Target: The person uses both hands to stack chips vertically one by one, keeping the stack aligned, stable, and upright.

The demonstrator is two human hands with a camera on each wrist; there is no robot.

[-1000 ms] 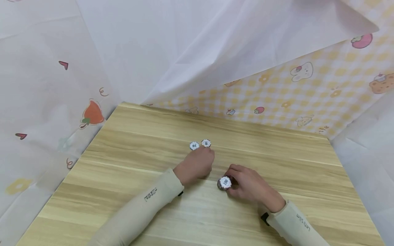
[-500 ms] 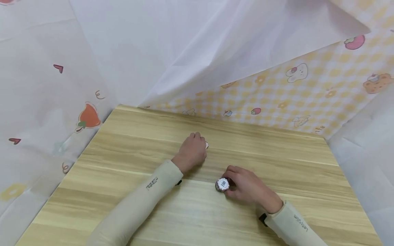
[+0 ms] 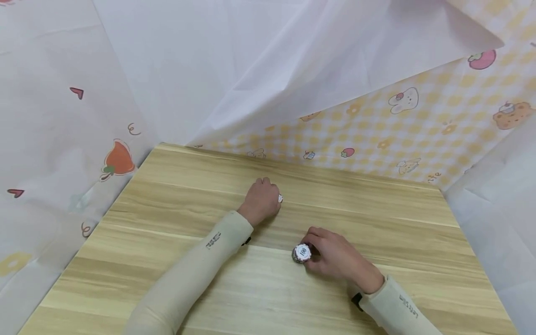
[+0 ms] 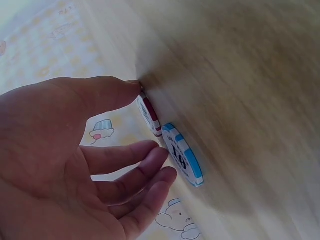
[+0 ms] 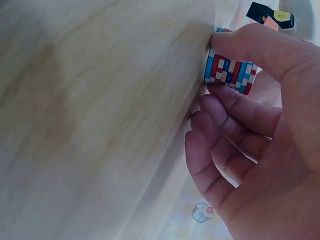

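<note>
My left hand [image 3: 261, 199] reaches over the far middle of the table. In the left wrist view, its thumb and index fingertip stand at opposite ends of a red-and-white poker chip [image 4: 149, 114]. A blue-and-white poker chip [image 4: 182, 155] marked 10 lies beside it, with the other curled fingertips close to its edge. Nearer the body, my right hand [image 3: 335, 253] grips a stack of poker chips [image 3: 302, 252], a 100 on its top face. The right wrist view has thumb and index finger around the stack's blue, red and white edges, the other fingers loosely curled.
Both hands work over a wood-grain table [image 3: 234, 293]. Behind it hangs a yellow checked cloth [image 3: 368, 139] with cartoon prints. White sheeting [image 3: 176, 70] falls along the back and left sides. A black strap [image 3: 357, 300] sits at the right wrist.
The left hand has moved left and away from the body, now covering the 10 chip in the head view. The right hand stays around the stack. The head view has shifted slightly.
</note>
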